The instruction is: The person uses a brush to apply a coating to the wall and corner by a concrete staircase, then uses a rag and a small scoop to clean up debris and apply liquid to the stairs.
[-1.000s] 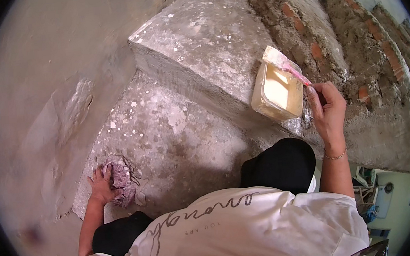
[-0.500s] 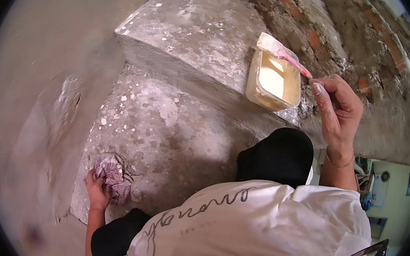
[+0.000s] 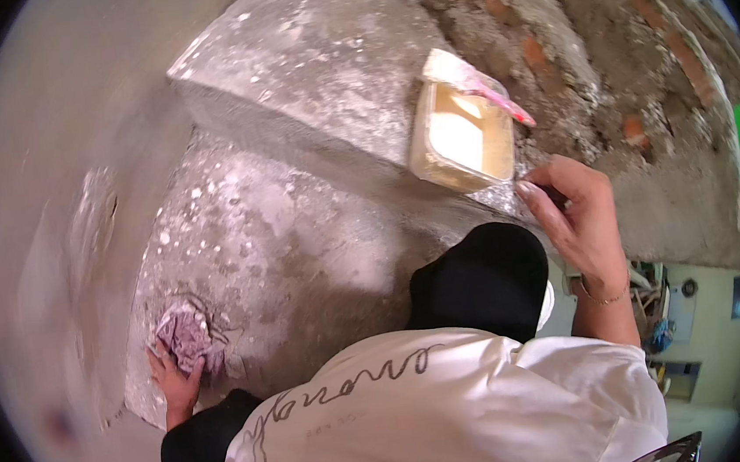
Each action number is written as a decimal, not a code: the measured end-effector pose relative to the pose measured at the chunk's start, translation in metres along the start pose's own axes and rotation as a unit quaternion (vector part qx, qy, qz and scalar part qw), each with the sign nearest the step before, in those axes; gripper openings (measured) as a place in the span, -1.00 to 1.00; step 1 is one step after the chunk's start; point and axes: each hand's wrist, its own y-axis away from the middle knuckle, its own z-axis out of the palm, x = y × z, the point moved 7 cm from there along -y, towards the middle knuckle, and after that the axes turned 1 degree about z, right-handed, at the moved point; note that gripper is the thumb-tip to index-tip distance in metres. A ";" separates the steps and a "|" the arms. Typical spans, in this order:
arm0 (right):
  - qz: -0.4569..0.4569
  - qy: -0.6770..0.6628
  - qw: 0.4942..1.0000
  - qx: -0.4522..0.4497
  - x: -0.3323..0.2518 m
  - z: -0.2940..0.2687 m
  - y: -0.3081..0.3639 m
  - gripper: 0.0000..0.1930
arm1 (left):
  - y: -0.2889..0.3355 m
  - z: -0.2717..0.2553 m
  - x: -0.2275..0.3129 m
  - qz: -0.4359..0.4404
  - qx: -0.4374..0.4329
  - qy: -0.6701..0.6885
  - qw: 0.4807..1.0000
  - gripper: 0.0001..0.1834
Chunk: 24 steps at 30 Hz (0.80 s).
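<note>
The left hand (image 3: 174,378) presses a crumpled purplish rag (image 3: 187,337) flat against the speckled concrete step (image 3: 300,237), fingers spread over the cloth, close to the step's lower left edge where the smooth grey floor (image 3: 43,216) opens wide and bare beyond. The right hand (image 3: 579,221) hovers just below a cream rectangular tub (image 3: 460,138), fingers curled narrow as if pinched; whether it holds anything I cannot tell. The tub sits at the right edge of the upper concrete block (image 3: 303,70), with a pink-handled tool (image 3: 499,101) lying across its far rim. Rough brick and mortar wall (image 3: 602,61) closes in the right side
</note>
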 end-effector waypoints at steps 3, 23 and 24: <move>0.039 -0.041 0.998 -0.005 -0.010 0.006 0.000 -0.95 | 0.009 0.012 -0.008 0.006 0.017 0.034 0.999 0.21; -0.034 -0.067 0.968 -0.238 -0.078 0.084 -0.009 -0.73 | 0.022 -0.004 0.019 -0.021 0.039 -0.029 0.999 0.29; -0.026 -0.062 0.970 -0.232 -0.078 0.083 -0.009 -0.73 | 0.024 -0.005 0.023 -0.006 0.049 -0.024 0.998 0.28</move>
